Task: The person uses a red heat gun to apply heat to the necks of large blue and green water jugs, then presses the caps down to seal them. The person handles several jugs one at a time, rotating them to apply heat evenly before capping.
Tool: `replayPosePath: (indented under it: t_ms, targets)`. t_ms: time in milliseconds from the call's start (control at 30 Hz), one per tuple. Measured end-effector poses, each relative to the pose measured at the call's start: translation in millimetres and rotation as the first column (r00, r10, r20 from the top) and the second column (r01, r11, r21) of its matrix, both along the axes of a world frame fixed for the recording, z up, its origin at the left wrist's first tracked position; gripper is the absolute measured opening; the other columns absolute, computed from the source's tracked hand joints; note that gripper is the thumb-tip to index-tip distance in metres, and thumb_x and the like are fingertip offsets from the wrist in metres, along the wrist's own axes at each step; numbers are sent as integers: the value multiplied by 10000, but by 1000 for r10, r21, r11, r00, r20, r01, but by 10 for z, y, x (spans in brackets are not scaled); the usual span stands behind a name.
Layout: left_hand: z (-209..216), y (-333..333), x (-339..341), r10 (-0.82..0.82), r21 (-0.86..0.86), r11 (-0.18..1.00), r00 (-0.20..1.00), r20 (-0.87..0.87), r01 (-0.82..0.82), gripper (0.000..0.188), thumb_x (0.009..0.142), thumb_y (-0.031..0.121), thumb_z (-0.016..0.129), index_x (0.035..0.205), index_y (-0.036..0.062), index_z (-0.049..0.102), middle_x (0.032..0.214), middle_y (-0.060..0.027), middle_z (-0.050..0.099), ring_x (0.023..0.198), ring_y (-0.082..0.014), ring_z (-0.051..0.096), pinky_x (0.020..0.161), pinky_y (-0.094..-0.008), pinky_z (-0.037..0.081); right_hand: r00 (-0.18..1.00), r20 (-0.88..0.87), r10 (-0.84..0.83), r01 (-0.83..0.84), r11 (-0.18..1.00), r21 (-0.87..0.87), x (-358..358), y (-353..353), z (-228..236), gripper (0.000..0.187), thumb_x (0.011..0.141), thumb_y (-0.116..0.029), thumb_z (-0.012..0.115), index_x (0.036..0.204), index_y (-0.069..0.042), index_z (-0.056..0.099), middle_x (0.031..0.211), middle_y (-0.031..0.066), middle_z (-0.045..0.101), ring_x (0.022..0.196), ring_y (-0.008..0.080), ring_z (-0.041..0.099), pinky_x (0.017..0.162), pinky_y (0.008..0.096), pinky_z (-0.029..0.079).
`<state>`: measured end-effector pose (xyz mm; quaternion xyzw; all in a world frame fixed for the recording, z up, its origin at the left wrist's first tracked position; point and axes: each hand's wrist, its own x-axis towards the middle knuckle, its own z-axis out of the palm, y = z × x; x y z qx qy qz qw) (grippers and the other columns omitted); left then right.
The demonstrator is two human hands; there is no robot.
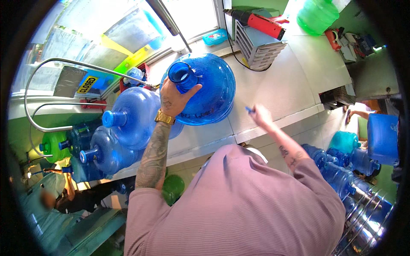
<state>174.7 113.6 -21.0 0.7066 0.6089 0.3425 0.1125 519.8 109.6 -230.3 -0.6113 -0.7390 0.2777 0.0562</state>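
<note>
A large dark-blue water jug [213, 94] stands on the white counter, its neck uncapped. My left hand [174, 94] grips that neck, with the thumb on its near right side; the other fingers are mostly hidden behind the hand. Off to the right of the jug, my right hand [260, 116] is closed over the counter's front edge. A small blue piece [249, 110] sticks out from its fingers, too small to name surely. Beside my left forearm lies a paler blue jug [139, 115] with a blue cap.
A red heat gun [260, 23] rests on a stack of small drawers [258, 47] behind the counter [294, 72]. Several jugs lie low at left, by a bent metal pipe [30, 91]. More jugs [337, 179] crowd the right floor. Another person [72, 196] is at lower left.
</note>
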Motion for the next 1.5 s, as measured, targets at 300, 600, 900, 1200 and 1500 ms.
replayPosePath:
  t_ms: [300, 600, 900, 1200, 1500]
  targets:
    - [-141, 37, -114, 17, 25, 999, 981, 194, -23, 589, 778, 461, 826, 1150, 39, 649, 1077, -167, 695, 1005, -341, 669, 904, -448, 518, 990, 24, 136, -137, 990, 44, 62, -838, -803, 452, 871, -413, 709, 1118, -55, 584, 1068, 164, 583, 1053, 354, 586, 880, 482, 479]
    - [36, -241, 136, -72, 44, 997, 948, 310, 61, 573, 700, 415, 896, 1076, 33, 692, 1097, -153, 706, 975, -311, 683, 896, -410, 527, 986, -10, -168, 168, 982, 90, 353, -887, -620, 479, 919, -437, 660, 1216, -64, 616, 1218, 190, 588, 1153, 362, 572, 967, 479, 474]
    - [-563, -57, 66, -18, 15, 999, 56, 998, 47, 502, 903, 463, 726, 1185, 63, 612, 1061, -26, 679, 949, -122, 617, 860, -293, 479, 296, -775, -558, 660, 706, -256, 1277, -1091, 723, 711, 1021, -619, 386, 1301, -3, 605, 1284, 117, 640, 1186, 204, 581, 1012, 337, 443]
    - [-2173, -194, 519, 185, 61, 901, -509, 841, 429, 593, 1034, 522, 415, 1438, 91, 470, 1375, -115, 579, 1213, -290, 589, 1034, -438, 500, 914, -356, -196, 377, 736, 562, -16, -1112, 3568, 555, 1054, -471, 430, 1237, 0, 659, 1163, 167, 689, 1092, 248, 641, 977, 358, 471]
    - [-2486, -460, 616, 91, 187, 905, -601, 794, 383, 516, 1045, 420, 439, 1478, 140, 420, 1451, -106, 511, 1291, -300, 521, 1099, -468, 441, 988, -117, 98, 19, 685, 728, -1048, -1084, 3925, 469, 1015, -410, 544, 1244, -15, 653, 1258, 190, 650, 1188, 340, 614, 1026, 386, 446]
